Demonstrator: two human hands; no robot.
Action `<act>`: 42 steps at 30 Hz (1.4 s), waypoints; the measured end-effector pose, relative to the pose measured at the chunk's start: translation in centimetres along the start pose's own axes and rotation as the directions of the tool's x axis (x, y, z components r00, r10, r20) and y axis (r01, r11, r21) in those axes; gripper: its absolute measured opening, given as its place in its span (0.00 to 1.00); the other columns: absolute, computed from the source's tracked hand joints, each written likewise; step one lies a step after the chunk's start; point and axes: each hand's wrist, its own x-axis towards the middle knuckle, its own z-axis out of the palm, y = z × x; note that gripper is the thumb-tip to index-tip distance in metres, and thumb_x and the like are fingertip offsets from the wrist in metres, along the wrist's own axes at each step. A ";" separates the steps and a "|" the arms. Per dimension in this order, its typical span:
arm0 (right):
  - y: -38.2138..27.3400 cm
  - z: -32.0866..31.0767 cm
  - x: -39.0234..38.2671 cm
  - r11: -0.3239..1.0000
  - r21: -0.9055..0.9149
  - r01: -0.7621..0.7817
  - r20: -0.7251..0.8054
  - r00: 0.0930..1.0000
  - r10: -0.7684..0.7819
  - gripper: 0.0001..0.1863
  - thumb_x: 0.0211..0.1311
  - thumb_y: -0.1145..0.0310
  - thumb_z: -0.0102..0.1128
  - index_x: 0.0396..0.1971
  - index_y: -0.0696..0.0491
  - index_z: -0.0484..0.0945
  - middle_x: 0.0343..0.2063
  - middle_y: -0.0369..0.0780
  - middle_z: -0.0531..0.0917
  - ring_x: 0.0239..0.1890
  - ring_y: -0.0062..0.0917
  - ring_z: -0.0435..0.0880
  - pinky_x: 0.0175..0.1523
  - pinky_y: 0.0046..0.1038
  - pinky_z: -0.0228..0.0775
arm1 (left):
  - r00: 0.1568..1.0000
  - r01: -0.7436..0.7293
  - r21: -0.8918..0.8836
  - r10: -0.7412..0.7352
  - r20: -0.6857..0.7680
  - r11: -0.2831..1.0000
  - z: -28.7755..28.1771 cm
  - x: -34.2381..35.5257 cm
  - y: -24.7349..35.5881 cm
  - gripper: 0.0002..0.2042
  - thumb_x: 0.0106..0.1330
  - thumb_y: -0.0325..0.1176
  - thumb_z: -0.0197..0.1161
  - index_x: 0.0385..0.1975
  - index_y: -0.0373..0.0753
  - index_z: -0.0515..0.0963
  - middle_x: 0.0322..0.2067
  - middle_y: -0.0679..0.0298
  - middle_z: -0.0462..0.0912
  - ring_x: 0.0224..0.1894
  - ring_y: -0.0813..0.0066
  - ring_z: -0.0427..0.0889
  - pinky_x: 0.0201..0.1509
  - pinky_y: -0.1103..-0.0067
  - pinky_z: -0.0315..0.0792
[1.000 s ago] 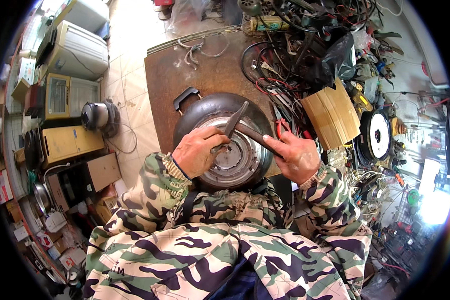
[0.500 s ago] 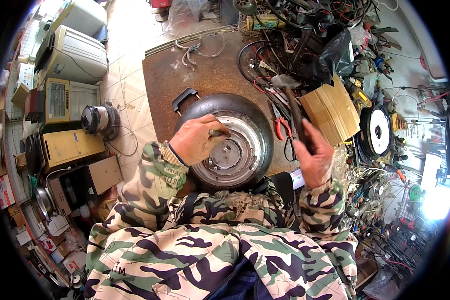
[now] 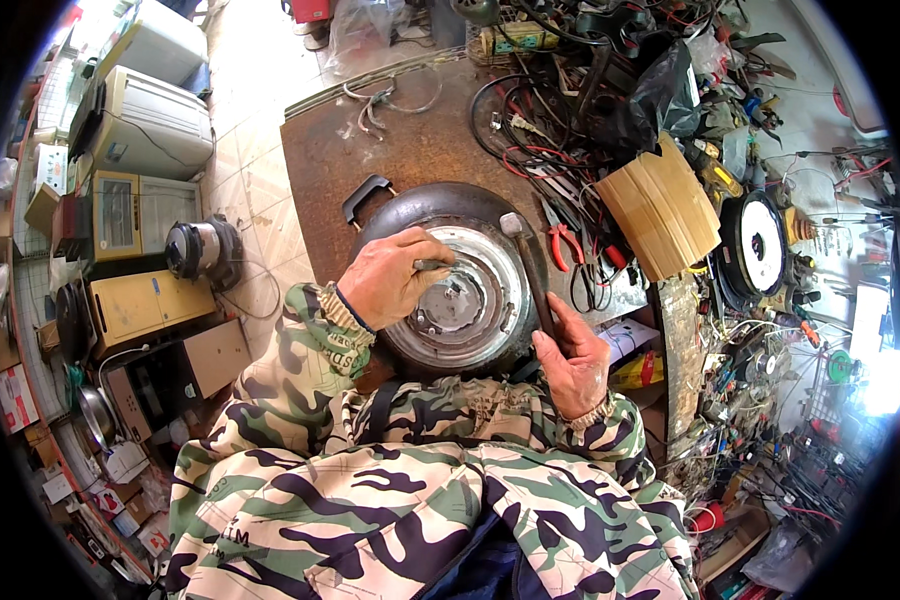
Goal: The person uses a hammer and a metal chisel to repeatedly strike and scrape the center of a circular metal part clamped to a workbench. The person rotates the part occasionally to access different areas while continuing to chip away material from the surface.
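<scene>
A round black pan [image 3: 440,205] lies bottom up on the brown work table, its scuffed silver metal base [image 3: 440,345] facing me. My left hand [image 3: 382,280] is over the left part of that base, its fingers pinched round a short grey metal rod [image 3: 431,265]. Most of the rod is hidden in the grip, so its kind does not show. In my right hand [image 3: 575,365], at the pan's right side, is a hammer [image 3: 533,275] held by its dark handle. The hammer head is over the upper right of the pan.
Red-handled pliers [image 3: 567,245] lie right of the pan, beside a folded cardboard piece [image 3: 658,210]. Cables and a black plastic bag [image 3: 670,95] crowd the table's far right. A pan handle [image 3: 368,197] juts out at upper left. Appliances line the floor at left.
My right hand has come left with the hammer, whose head has swung down from beyond the pan to over its edge. My left hand stays nearly in place with the rod.
</scene>
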 end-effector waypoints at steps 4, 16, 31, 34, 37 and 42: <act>1.2 -0.2 -0.5 0.998 -0.035 0.051 -0.033 0.998 -0.052 0.29 0.72 0.76 0.68 0.70 0.66 0.74 0.52 0.49 0.90 0.51 0.22 0.87 0.58 0.25 0.80 | 0.999 -0.041 -0.032 0.039 -0.036 0.999 0.7 -0.9 -0.1 0.11 0.70 0.29 0.73 0.49 0.35 0.88 0.46 0.54 0.88 0.47 0.54 0.90 0.54 0.67 0.83; 0.1 -0.7 -1.0 0.789 -0.552 0.270 0.014 0.949 -0.315 0.30 0.61 0.76 0.74 0.66 0.55 0.82 0.41 0.46 0.87 0.40 0.39 0.90 0.45 0.35 0.83 | 0.992 -0.128 0.066 0.128 0.006 0.990 1.5 -1.1 0.6 0.13 0.67 0.27 0.75 0.50 0.36 0.87 0.50 0.54 0.87 0.50 0.52 0.89 0.57 0.66 0.83; -1.8 -3.4 2.2 0.505 -0.725 0.468 0.312 0.877 -0.365 0.35 0.56 0.78 0.70 0.68 0.46 0.82 0.33 0.43 0.79 0.31 0.43 0.84 0.36 0.44 0.79 | 0.994 -0.112 0.096 0.113 0.002 0.989 1.8 -1.7 0.6 0.14 0.66 0.25 0.75 0.51 0.37 0.86 0.50 0.55 0.86 0.51 0.52 0.88 0.55 0.66 0.83; -0.9 -2.6 1.6 0.560 -0.749 0.356 0.062 0.878 -0.475 0.35 0.56 0.77 0.71 0.68 0.47 0.82 0.33 0.42 0.79 0.29 0.43 0.83 0.34 0.44 0.78 | 0.993 -0.121 0.078 0.122 -0.002 0.990 2.1 -1.8 0.9 0.14 0.66 0.25 0.75 0.51 0.37 0.86 0.50 0.55 0.85 0.51 0.52 0.88 0.55 0.66 0.83; -0.8 -2.7 1.7 0.498 -0.720 0.482 0.292 0.863 -0.414 0.34 0.59 0.77 0.69 0.68 0.47 0.82 0.31 0.43 0.77 0.29 0.44 0.83 0.34 0.44 0.77 | 0.994 -0.106 0.073 0.106 0.008 0.992 1.8 -1.6 0.8 0.14 0.66 0.26 0.74 0.52 0.37 0.87 0.50 0.55 0.86 0.52 0.52 0.88 0.56 0.66 0.83; -0.8 -3.3 1.8 0.686 -0.667 0.291 -0.125 0.864 -0.488 0.33 0.58 0.76 0.75 0.67 0.56 0.80 0.41 0.50 0.86 0.38 0.47 0.89 0.42 0.42 0.82 | 0.994 -0.094 -0.007 0.093 -0.054 0.996 2.2 -1.6 0.1 0.12 0.70 0.28 0.73 0.52 0.36 0.87 0.50 0.54 0.87 0.52 0.54 0.89 0.57 0.68 0.83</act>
